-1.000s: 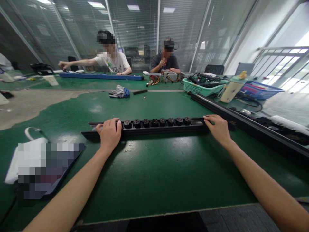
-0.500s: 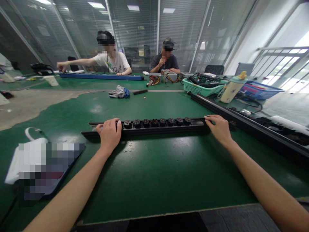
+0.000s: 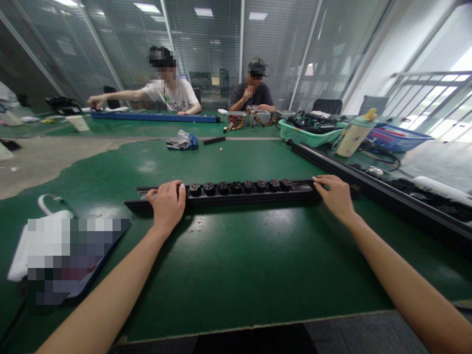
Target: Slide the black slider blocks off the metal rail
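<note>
A long black channel [image 3: 254, 197] lies across the green table [image 3: 243, 275] in front of me, with a row of several round black sockets [image 3: 248, 186] inside it. Near its left end, my left hand [image 3: 167, 204] grips the channel, fingers curled over the far side and thumb by the leftmost socket. At the opposite end, my right hand [image 3: 335, 194] pinches the rim between thumb and fingertips. Bare grey channel floor shows between the last socket and my right hand.
On the right lies a long black rail [image 3: 354, 177], with a green basket [image 3: 309, 135] of cables and a bottle [image 3: 356, 137] beyond. Gloves [image 3: 182, 140] and a dark strip [image 3: 214, 140] lie farther back. A tablet [image 3: 106, 241] sits left. Two people [image 3: 177, 93] sit opposite.
</note>
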A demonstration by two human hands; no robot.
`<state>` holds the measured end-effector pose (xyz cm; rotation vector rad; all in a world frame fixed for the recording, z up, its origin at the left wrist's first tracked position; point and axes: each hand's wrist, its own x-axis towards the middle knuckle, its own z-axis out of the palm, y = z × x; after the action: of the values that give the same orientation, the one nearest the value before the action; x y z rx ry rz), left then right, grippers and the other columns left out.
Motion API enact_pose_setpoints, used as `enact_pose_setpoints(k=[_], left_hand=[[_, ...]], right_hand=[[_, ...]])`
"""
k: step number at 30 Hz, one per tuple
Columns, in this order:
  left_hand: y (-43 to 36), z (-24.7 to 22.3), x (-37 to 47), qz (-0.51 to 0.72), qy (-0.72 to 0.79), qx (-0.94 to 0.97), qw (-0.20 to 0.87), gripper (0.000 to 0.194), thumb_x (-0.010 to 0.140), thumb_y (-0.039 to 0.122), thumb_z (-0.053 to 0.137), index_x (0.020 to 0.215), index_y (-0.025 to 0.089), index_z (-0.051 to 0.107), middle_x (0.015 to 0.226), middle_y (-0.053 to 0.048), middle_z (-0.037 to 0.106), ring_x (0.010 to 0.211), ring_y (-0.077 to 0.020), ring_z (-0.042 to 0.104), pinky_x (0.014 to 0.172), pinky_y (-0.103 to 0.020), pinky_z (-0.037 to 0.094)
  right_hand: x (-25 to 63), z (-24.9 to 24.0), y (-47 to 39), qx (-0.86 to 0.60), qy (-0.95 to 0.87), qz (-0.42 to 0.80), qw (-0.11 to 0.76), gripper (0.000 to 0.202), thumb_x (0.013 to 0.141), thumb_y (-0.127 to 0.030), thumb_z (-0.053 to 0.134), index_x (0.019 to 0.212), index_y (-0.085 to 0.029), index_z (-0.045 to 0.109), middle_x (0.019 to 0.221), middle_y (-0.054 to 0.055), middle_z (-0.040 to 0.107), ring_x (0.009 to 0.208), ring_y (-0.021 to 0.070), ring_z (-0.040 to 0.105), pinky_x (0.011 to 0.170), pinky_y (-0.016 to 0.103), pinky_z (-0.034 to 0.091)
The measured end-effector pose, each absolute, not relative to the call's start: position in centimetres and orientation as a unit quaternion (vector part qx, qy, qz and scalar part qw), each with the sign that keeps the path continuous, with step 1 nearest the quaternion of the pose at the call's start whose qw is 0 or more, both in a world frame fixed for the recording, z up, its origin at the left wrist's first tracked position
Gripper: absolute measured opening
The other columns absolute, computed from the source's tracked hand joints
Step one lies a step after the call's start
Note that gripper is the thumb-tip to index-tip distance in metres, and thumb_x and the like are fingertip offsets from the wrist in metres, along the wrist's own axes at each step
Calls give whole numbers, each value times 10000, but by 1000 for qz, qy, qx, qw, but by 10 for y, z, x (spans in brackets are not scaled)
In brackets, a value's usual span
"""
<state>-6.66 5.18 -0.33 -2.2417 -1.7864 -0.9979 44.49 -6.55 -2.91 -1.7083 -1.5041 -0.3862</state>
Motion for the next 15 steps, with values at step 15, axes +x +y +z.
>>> enact_pose_setpoints(k=[15], left_hand=[[54,-6,-68,-334,-582,-739,60,453,1075,409,323,1222,182,687,1289,-190,762,1273,-353,642,1121,-551,307]], right_hand=[[452,-29,-66,-678,-596,-163,398,267,960,-301,632,1049,-195,860,1140,151,807,1069,319,762,1061,513,584]])
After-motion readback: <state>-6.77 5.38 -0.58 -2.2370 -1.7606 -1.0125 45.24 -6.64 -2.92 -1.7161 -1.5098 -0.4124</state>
